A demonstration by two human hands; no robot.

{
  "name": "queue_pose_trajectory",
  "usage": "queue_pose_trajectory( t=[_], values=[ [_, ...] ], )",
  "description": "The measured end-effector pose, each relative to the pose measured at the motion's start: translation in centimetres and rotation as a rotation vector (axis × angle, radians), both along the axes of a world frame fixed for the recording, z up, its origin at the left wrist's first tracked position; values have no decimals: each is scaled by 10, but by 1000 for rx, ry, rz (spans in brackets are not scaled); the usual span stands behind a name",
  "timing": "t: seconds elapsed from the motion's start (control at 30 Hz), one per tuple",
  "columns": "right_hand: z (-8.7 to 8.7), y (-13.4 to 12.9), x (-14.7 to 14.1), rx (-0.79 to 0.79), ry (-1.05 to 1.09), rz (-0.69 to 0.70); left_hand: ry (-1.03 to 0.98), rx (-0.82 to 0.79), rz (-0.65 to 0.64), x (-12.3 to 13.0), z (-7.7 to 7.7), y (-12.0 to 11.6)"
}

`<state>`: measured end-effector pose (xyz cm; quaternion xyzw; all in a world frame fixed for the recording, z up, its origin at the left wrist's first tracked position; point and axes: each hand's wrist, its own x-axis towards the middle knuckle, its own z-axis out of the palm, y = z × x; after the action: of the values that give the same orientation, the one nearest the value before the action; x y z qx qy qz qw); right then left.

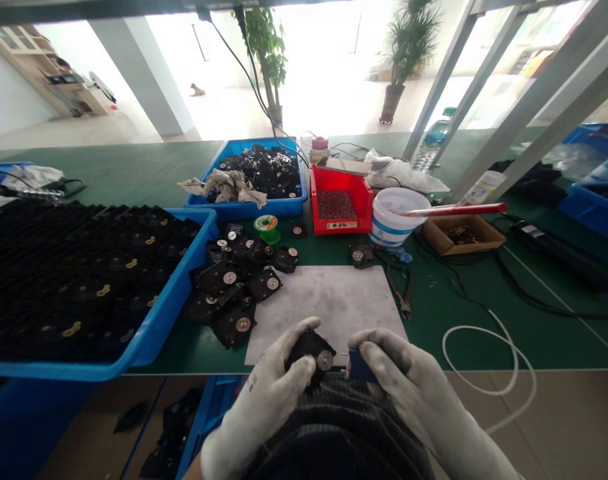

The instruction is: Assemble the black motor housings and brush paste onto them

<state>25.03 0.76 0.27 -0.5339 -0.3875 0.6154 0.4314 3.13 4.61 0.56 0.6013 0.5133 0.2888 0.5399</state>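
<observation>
Gloved in white, my left hand [283,379] grips a black plastic housing with a round silver metal disc [325,361] on its face. My right hand [400,368], in a smudged white glove, pinches a small dark-blue block [358,367] with thin metal pins pointing left. The two parts are apart, a short gap between them, over my lap at the bench's front edge. Beyond my hands lies a stained white sheet [329,293]. Similar black housings [229,279] are heaped at its left, and another black housing [361,255] sits at its top right.
A large blue tray [159,320] of black parts fills the left. Farther back stand a blue bin [254,208], a red bin [341,227] of small pieces and a white bucket [399,217]. Pliers [403,293], a cardboard box [464,243] and a white cord [477,328] lie to the right.
</observation>
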Motion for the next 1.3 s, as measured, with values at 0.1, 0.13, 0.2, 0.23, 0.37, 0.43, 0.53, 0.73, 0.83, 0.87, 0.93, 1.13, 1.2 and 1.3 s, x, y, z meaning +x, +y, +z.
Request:
queue_pose_trajectory(
  t=[0.1, 0.13, 0.2, 0.23, 0.37, 0.43, 0.53, 0.73, 0.83, 0.87, 0.93, 1.13, 1.2, 1.3],
  values=[
    [6, 1, 4, -33, 45, -106, 253, 299, 1, -12, 9, 38],
    [8, 0, 5, -34, 37, -124, 370, 404, 8, -16, 13, 54],
    [11, -1, 7, -34, 22, -143, 588, 523, 52, -25, 21, 91],
    [13, -2, 8, -36, 21, -150, 637, 536, 77, -29, 24, 108],
    [15, -6, 13, -35, -8, -210, 813, 542, 167, -39, 32, 155],
    [13, -6, 20, -26, -41, -228, 869, 577, 220, -37, 37, 159],
    [8, -4, 33, 28, -78, -215, 876, 666, 223, -13, 46, 147],
    [0, 4, 46, 119, -281, -346, 769, 666, -249, 94, 35, 141],
    [-8, 8, 57, 120, -234, -438, 757, 601, -364, 138, 16, 160],
    [-11, 10, 63, 113, -174, -464, 754, 587, -380, 147, 12, 166],
    [-17, 15, 75, 94, -68, -515, 738, 578, -403, 154, 9, 173],
    [-10, 38, 83, 88, 40, -513, 562, 682, -624, 123, 35, 133],
    [0, 41, 71, 68, 63, -410, 493, 725, -735, 105, 45, 109],
    [13, 36, 47, 52, 118, -236, 331, 740, -775, 77, 47, 74]
  ],
)
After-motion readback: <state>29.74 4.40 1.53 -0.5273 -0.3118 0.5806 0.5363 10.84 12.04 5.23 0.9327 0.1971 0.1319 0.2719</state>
